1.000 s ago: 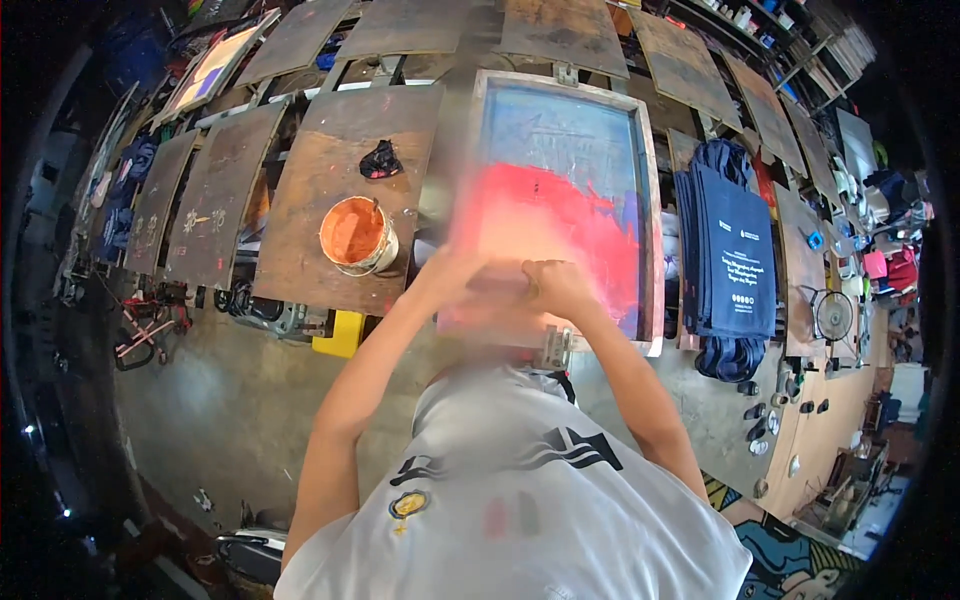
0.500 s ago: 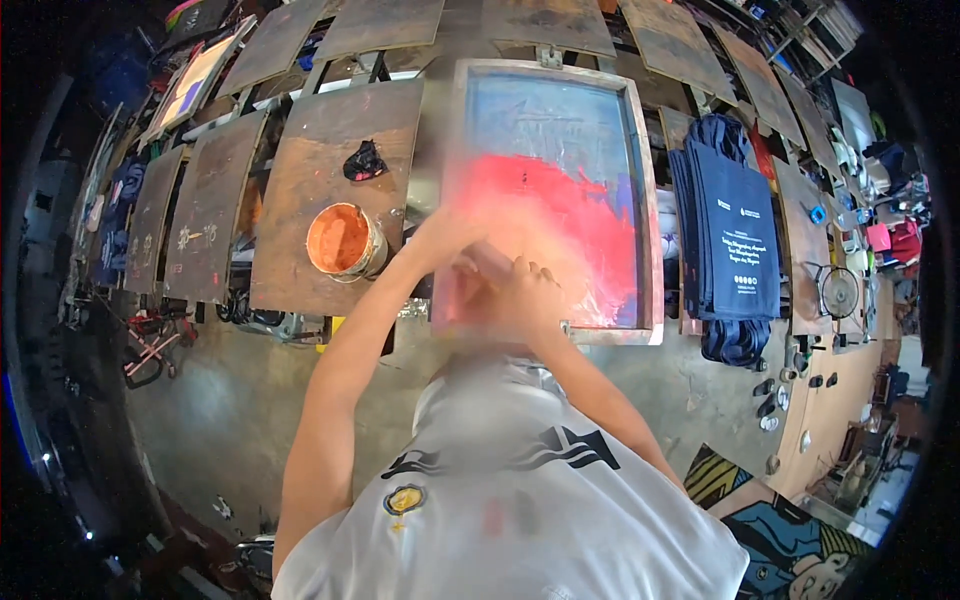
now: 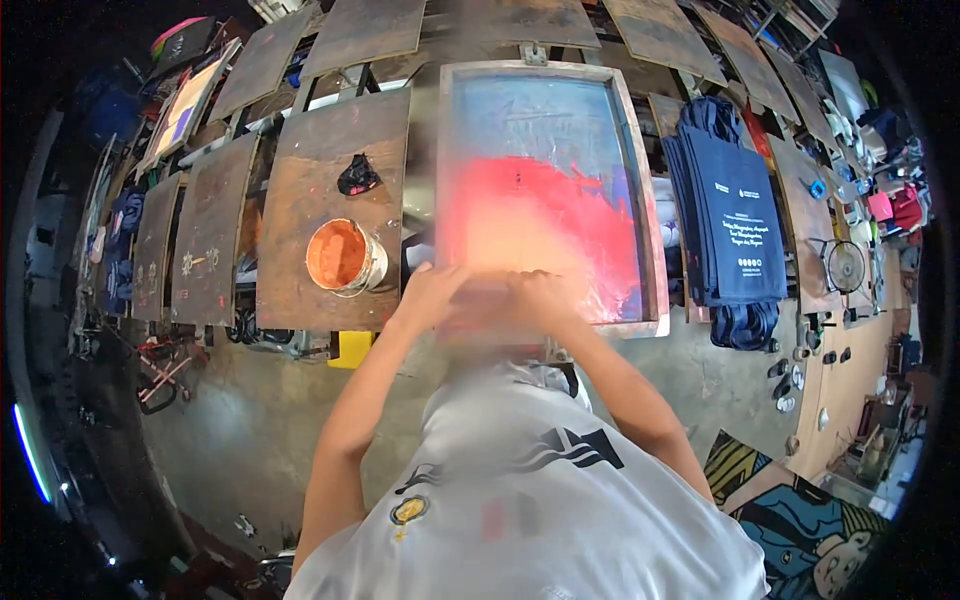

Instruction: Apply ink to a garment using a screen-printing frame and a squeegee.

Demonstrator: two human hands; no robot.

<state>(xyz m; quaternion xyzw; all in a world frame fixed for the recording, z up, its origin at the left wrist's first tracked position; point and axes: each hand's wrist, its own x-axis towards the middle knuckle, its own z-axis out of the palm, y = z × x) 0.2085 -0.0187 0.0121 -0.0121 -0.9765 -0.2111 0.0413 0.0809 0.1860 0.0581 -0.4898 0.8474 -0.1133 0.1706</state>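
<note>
Both arms reach over the near end of a wooden-framed printing screen (image 3: pixel 651 250). Red ink (image 3: pixel 590 235) covers much of its near mesh; the far part is bluish. My left hand (image 3: pixel 430 297) is at the screen's near left, thumb up and fingers bent. My right hand (image 3: pixel 541 297) is level with it, knuckles up and fingers curled. A blurred bar, seemingly a squeegee (image 3: pixel 488 286), spans the gap between them, gripped at both ends. Haze along the picture's middle hides its lower edge and some of my fingers.
Left of the screen, a bucket of orange ink (image 3: pixel 338 255) and a crumpled black cloth (image 3: pixel 359 175) rest on a brown board (image 3: pixel 300 170). Stacked navy tote bags (image 3: pixel 735 215) lie to the right. A fan (image 3: pixel 845 265) stands beyond them. More boards (image 3: pixel 212 225) line the racks.
My left hand has come down and back toward me, now level with the right. The bar between them, slanted before, lies roughly straight across. The view has shifted slightly.
</note>
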